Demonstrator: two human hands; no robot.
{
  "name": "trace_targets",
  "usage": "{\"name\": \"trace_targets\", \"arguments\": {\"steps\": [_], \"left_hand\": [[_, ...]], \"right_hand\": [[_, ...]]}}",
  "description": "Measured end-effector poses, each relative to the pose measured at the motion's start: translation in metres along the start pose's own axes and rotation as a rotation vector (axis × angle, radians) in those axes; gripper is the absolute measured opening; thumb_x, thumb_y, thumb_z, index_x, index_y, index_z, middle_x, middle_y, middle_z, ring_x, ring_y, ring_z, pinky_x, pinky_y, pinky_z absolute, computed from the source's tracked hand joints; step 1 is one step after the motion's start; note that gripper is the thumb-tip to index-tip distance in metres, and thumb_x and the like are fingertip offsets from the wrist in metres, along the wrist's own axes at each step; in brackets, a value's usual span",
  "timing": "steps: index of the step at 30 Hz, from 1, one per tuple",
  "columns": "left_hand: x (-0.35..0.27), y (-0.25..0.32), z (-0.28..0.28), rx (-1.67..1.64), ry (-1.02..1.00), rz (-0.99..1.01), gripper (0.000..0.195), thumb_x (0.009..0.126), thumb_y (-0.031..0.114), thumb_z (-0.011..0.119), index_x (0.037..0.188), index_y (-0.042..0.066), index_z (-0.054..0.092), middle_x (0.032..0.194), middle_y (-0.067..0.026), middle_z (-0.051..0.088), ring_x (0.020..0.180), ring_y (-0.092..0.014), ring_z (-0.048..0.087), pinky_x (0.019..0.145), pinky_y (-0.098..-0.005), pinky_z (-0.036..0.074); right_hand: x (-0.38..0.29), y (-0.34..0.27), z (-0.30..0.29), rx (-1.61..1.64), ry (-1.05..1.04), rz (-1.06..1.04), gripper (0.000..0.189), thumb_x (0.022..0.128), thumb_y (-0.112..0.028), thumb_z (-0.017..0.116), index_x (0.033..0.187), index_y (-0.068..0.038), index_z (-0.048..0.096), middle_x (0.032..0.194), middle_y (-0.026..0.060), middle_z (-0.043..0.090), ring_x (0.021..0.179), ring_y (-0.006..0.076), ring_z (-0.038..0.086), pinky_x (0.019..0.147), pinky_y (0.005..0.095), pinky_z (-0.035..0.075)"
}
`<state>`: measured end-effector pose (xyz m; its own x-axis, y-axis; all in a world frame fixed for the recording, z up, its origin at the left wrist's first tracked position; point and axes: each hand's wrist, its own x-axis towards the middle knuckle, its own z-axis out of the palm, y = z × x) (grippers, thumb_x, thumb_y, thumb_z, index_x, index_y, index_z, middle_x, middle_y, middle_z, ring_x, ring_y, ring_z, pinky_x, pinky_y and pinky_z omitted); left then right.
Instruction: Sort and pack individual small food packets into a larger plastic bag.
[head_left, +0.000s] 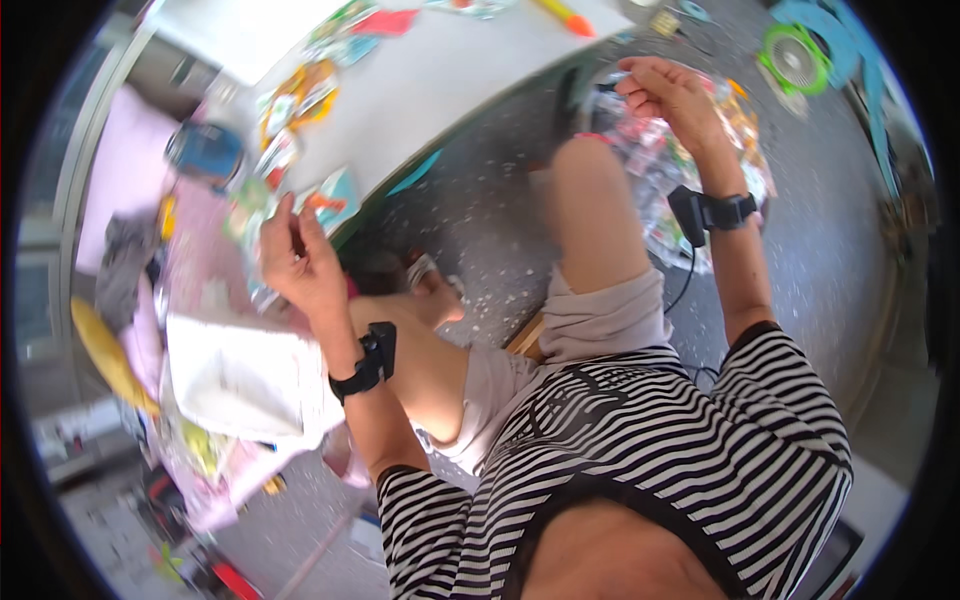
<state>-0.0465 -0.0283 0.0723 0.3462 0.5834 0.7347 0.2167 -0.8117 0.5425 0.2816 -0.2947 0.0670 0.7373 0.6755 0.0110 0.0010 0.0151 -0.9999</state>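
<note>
My left hand (300, 255) is raised near the corner of the white table, its fingers bent with thumb and index close together; whether something small is between them cannot be told. Just beyond its fingertips lies a packet with an orange item (328, 202). My right hand (667, 94) hovers above a large heap of colourful plastic packets (652, 172) to the right of my knee. Its fingers are curled, and no held object shows clearly. Both wrists wear black strapped devices.
Orange and green packets (300, 97) and a yellow tube with an orange tip (566, 19) lie on the white table (450, 82). A white plastic bin (240, 375) stands at left, near a blue container (204, 152). A green fan (795, 58) stands at upper right.
</note>
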Motion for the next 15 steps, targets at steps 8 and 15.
{"name": "trace_targets", "arguments": {"steps": [8, 15], "left_hand": [[-0.084, -0.071, -0.136, 0.99, 0.122, -0.134, 0.026, 0.073, 0.005, 0.065, 0.099, 0.003, 0.066, 0.087, -0.012, 0.057, 0.078, -0.028, 0.054, 0.069, -0.0381, 0.044], [-0.137, -0.145, -0.207, 0.962, -0.268, -0.763, 0.031, 0.068, 0.02, 0.07, 0.095, 0.005, 0.068, 0.102, -0.0117, 0.06, 0.095, -0.032, 0.055, 0.078, -0.0388, 0.045]], "right_hand": [[0.016, -0.091, 0.191, -0.032, -0.703, -0.341, 0.026, 0.094, -0.022, 0.048, 0.108, -0.004, 0.061, 0.079, 0.0029, 0.063, 0.062, 0.0049, 0.055, 0.059, 0.0184, 0.046], [0.054, -0.033, 0.275, 0.04, -0.882, -0.208, 0.027, 0.091, -0.025, 0.052, 0.106, -0.003, 0.061, 0.078, 0.003, 0.063, 0.063, 0.0057, 0.056, 0.059, 0.0195, 0.046]]}}
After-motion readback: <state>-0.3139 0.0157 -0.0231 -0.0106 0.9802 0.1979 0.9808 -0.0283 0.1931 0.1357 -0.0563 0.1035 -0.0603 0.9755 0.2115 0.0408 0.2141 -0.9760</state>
